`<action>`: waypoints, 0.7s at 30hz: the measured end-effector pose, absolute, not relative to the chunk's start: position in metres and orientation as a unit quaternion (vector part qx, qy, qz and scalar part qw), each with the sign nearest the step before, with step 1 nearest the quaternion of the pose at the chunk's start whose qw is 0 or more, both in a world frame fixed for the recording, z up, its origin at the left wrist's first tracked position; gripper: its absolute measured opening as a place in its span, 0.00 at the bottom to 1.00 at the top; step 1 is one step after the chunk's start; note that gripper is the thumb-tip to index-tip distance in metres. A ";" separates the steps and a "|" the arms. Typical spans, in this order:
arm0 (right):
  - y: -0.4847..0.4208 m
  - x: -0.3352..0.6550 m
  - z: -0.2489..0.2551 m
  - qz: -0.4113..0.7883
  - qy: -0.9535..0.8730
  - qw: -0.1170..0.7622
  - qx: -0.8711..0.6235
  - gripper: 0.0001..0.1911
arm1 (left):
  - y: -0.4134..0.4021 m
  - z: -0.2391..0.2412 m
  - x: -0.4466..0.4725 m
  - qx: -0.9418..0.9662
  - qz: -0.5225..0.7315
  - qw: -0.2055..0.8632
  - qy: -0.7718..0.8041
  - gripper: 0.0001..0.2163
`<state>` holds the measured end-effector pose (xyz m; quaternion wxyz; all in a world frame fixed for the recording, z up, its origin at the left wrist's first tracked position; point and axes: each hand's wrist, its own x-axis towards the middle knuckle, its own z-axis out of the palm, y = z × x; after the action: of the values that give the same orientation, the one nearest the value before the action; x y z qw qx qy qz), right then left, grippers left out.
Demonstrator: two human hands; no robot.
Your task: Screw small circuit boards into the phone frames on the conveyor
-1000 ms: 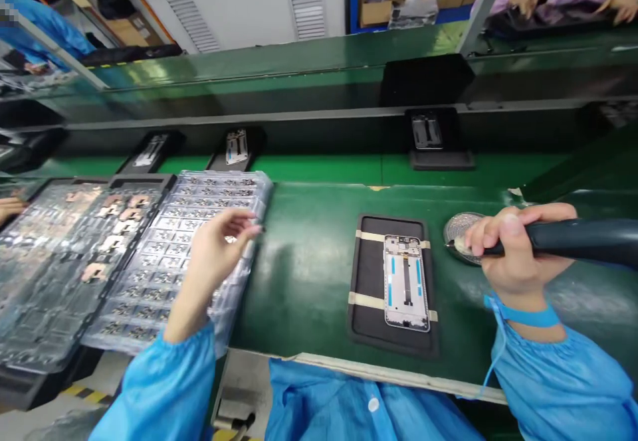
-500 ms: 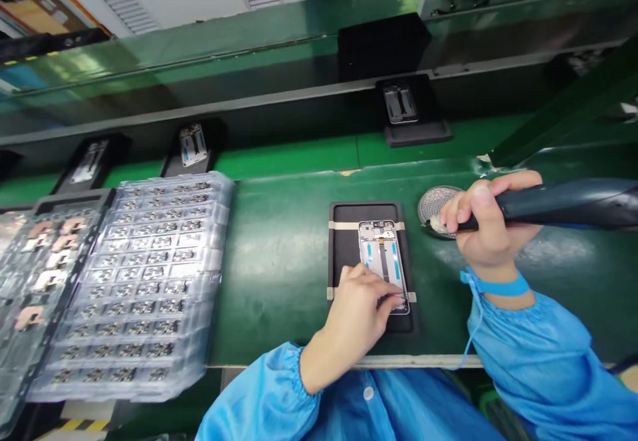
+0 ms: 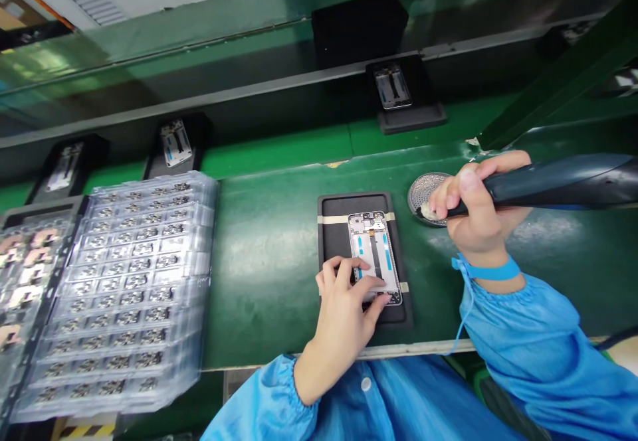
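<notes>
My right hand (image 3: 481,208) is wrapped round a dark electric screwdriver (image 3: 563,182), held almost level with its front end pointing left. My fingertips and that end are over a round grey metal dish (image 3: 423,185) with a dotted surface. A pale bit shows at the fingertips. My left hand (image 3: 346,301) rests over the lower part of an opened phone (image 3: 376,242), fingers spread and thumb near its bottom edge. The phone has a silver frame, blue strips and a dark flex cable. It lies on a black tray (image 3: 333,235) with tan tape strips.
Clear plastic trays (image 3: 149,281) of small metal parts are stacked at the left. Beside them is a dark-framed tray (image 3: 44,208) with copper-coloured parts. More phones (image 3: 175,142) on black trays stand on the green line behind. A green post (image 3: 553,76) rises at the right.
My left hand's fingers have spread from a closer grip near the phone's lower edge. My right hand keeps the screwdriver at the dish. The whole view has shifted slightly.
</notes>
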<state>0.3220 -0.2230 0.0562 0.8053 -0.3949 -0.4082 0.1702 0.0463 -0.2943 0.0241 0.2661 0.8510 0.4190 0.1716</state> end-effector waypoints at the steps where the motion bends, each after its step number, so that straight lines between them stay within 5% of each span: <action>1: -0.223 0.325 0.056 0.164 -0.412 0.808 -0.389 0.23 | -0.294 0.023 0.045 0.853 0.167 0.263 0.418 0.09; 11: -0.230 0.375 0.054 0.085 -0.449 0.794 -0.401 0.24 | -0.253 0.015 0.046 0.879 0.163 0.204 0.398 0.14; 21: -0.245 0.377 0.053 0.133 -0.397 0.780 -0.465 0.22 | -0.217 0.034 0.051 0.857 0.084 0.310 0.404 0.18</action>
<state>0.3765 -0.2445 0.0531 0.7800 -0.4648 -0.3971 0.1332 0.0514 -0.2167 0.0336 0.3096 0.8566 0.4041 0.0842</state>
